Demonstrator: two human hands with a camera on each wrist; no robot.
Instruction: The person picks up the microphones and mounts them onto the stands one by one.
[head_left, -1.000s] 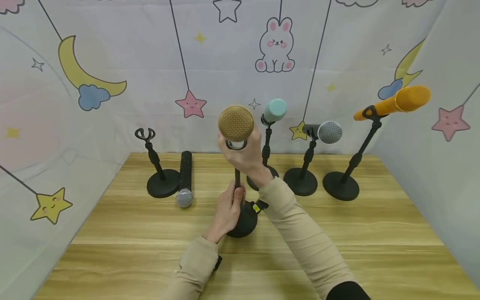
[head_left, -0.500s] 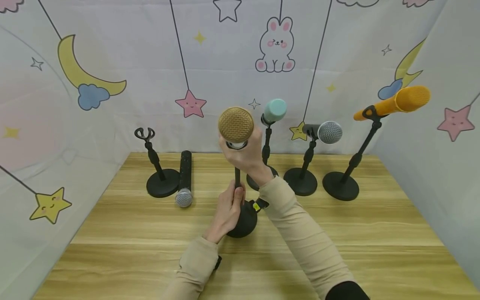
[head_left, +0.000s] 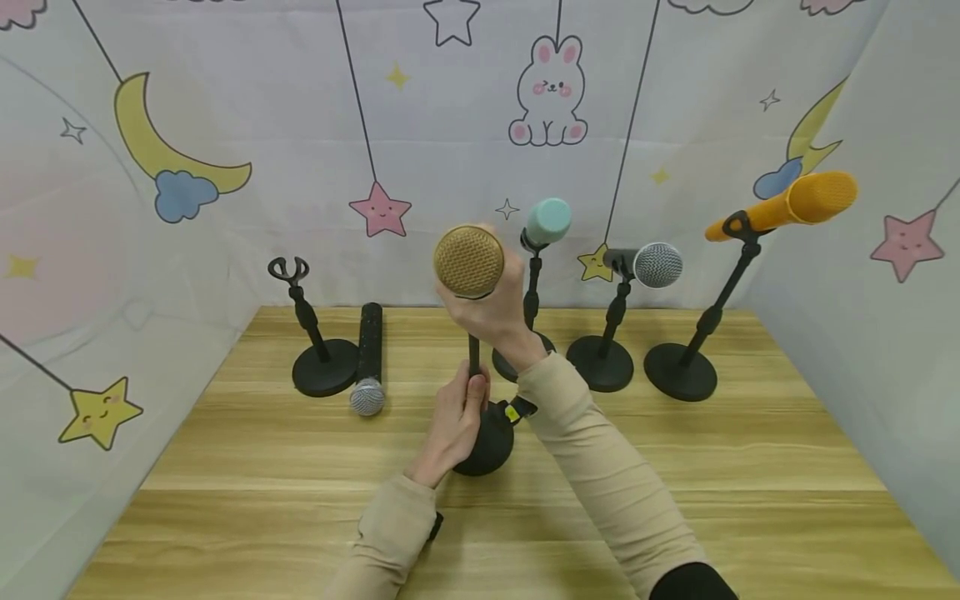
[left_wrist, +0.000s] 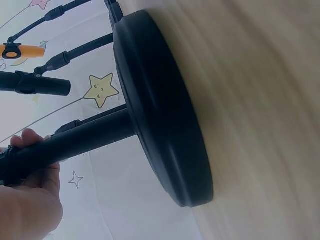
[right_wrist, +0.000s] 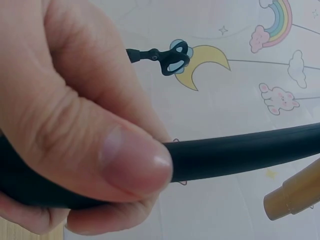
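My left hand [head_left: 457, 408] grips the pole of a black microphone stand just above its round base [head_left: 487, 442]; in the left wrist view, fingers and thumb wrap the pole [left_wrist: 95, 137]. A hand close up in the right wrist view, seemingly the left, has its thumb [right_wrist: 135, 160] along the pole [right_wrist: 240, 152]. Higher up, my right hand [head_left: 491, 304] holds a gold microphone [head_left: 468, 261] behind its mesh head. That head faces me and hides some of the fingers. The microphone's tail [right_wrist: 290, 195] shows in the right wrist view.
To the left are an empty stand [head_left: 322, 367] and a black microphone [head_left: 370, 350] lying beside it. Behind and right, stands hold a mint microphone [head_left: 550, 221], a silver-headed one [head_left: 656, 265] and an orange one [head_left: 810, 200]. A printed cloth [head_left: 450, 125] hangs behind the table [head_left: 300, 500].
The gold microphone's head has tipped lower, and the silver ring under it is now out of sight. My right hand moves with it; my left hand stays on the pole.
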